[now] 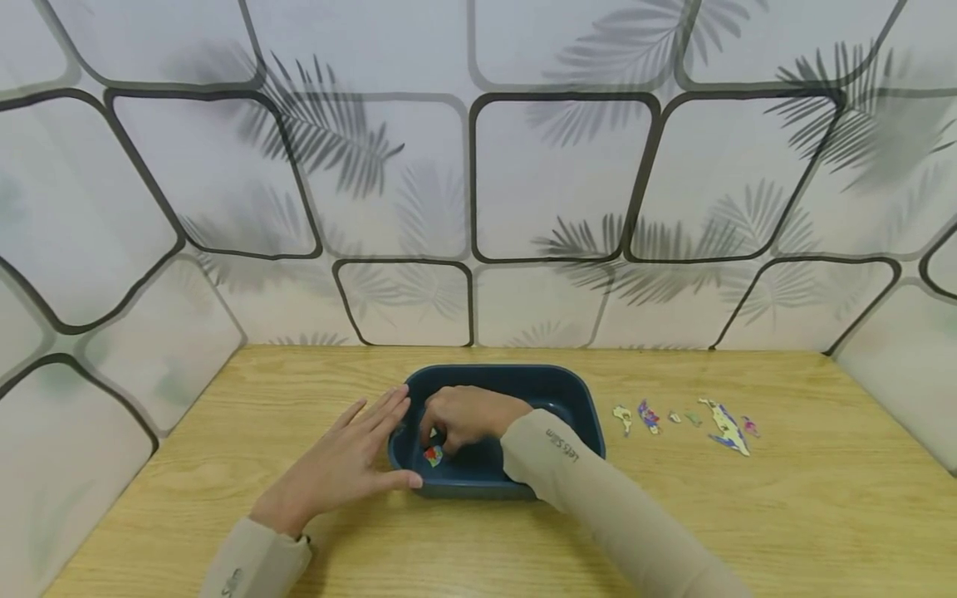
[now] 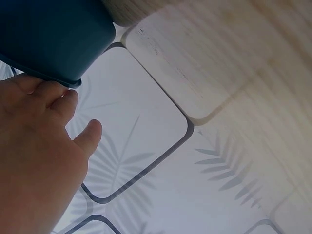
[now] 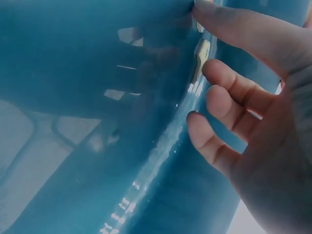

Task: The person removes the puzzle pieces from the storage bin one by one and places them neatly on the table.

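Note:
A dark blue rectangular bin [image 1: 508, 490] stands on the wooden table. My left hand [image 1: 340, 461] rests against its left end, fingers stretched along the rim and thumb at the front corner. Inside the bin, my right hand [image 1: 467, 418] reaches down at the left end with fingers bent. Right by its fingertips lies a small multicoloured flat cut-out [image 1: 434, 454]. In the right wrist view, a pale-edged piece [image 3: 202, 56] leans at the wall's foot near my fingers. The tips of thumb and index finger are partly cut off there, so a pinch cannot be confirmed.
To the right of the bin, several flat irregular cut-outs lie in a row, among them a long yellow-and-blue one [image 1: 725, 428], a blue-and-pink one [image 1: 649, 417] and a pink one [image 1: 751, 426]. A patterned wall covering [image 1: 553, 183] rises behind the table [image 1: 822, 515].

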`<state>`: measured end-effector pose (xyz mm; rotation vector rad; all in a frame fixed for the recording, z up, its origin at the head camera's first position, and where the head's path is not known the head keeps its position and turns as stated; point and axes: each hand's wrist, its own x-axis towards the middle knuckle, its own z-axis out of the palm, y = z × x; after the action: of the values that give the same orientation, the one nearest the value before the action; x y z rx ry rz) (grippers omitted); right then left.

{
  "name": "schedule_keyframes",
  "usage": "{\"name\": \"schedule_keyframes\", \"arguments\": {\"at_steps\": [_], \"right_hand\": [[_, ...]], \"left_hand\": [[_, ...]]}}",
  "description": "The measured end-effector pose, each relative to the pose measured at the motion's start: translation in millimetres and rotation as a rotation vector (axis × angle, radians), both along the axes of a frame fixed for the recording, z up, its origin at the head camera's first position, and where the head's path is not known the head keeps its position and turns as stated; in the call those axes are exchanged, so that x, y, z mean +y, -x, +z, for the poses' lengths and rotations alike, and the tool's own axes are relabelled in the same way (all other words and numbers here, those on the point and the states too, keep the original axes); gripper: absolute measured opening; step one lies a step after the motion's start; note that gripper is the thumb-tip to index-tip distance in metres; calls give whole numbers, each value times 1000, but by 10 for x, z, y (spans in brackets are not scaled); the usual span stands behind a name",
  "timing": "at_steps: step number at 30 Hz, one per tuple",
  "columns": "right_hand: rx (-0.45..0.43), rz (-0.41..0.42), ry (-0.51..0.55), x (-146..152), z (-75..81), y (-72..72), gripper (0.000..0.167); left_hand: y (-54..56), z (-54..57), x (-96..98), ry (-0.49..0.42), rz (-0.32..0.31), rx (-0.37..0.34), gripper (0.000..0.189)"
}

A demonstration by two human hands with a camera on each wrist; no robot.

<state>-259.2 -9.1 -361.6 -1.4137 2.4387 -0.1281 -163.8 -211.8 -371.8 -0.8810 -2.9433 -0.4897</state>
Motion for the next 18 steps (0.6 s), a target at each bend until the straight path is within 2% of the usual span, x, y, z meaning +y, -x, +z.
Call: {"name": "schedule_keyframes", "arguments": {"at_steps": [12, 18], "right_hand": [[70, 33, 1, -13, -10, -31, 15], [115, 50, -2, 2, -5, -38, 12]], "left_hand": [[-3, -11, -2, -4, 0, -5, 101], [9, -19, -1, 0, -4, 33, 101]]}}
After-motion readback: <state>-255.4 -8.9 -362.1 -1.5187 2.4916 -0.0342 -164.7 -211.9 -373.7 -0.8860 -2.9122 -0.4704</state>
